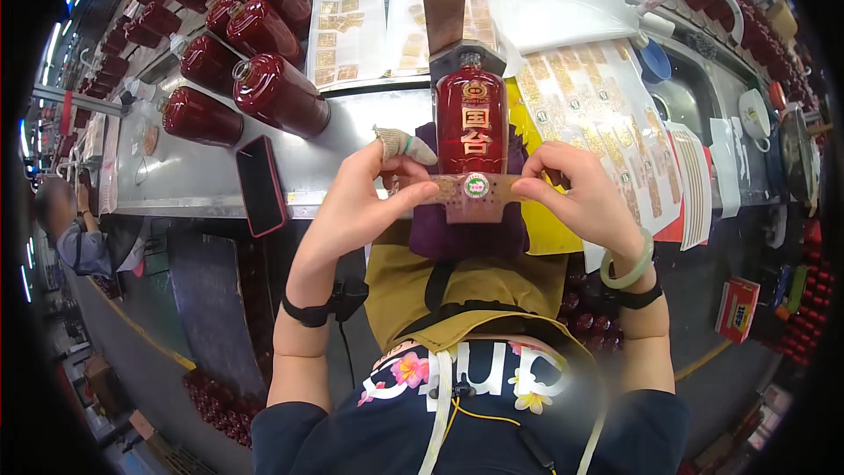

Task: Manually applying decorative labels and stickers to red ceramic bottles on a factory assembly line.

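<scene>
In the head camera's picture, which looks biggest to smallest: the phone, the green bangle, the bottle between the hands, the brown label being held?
1. Bottle
2. Phone and label: too alike in area to rank
3. Bangle, a thin ring, smallest

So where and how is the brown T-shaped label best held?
The brown T-shaped label is likely best pinched at its side arms, from left and right, as the left hand and right hand do; that leaves its green-and-white emblem uncovered.
</scene>
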A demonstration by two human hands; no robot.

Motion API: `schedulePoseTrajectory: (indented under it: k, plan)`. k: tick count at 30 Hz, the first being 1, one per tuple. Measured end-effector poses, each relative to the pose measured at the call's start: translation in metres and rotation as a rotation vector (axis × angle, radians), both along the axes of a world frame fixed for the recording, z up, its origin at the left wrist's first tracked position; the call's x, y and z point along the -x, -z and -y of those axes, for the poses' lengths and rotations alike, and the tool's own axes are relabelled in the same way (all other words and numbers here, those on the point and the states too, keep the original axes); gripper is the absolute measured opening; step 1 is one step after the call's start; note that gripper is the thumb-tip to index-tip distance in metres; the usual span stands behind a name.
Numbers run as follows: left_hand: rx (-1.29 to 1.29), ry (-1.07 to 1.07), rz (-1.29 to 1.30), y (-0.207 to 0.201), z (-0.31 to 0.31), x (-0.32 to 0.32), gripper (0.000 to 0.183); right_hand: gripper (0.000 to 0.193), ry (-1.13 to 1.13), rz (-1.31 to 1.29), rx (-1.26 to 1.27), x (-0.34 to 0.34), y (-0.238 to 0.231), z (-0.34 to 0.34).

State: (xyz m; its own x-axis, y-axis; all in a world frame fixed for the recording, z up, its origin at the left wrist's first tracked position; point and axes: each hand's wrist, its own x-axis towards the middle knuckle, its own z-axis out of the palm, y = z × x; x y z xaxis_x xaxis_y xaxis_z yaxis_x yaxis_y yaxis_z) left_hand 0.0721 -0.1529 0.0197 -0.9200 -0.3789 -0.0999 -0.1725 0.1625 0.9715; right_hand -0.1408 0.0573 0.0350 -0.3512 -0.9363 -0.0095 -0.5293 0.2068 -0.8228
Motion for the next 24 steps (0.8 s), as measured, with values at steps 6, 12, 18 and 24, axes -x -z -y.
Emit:
schedulePoseTrajectory:
  k: [6,12,18,24]
  plan:
    - [-0.135,-0.072,-0.029,0.041,-0.005,0.01,0.026,0.021,0.161,0.025,-0.004,-0.008,0.03,0.006]
    - [-0.445,-0.121,-0.142,0.066,-0.018,0.014,0.035,0.017,0.235,0.134,0.021,-0.013,0.039,0.008]
    - [-0.62,-0.218,-0.156,0.064,-0.022,0.013,0.03,0.015,0.248,0.184,0.06,-0.013,0.048,0.009]
    - [-0.639,-0.315,-0.159,0.067,-0.027,0.017,0.026,0.015,0.273,0.287,0.029,-0.015,0.048,0.009]
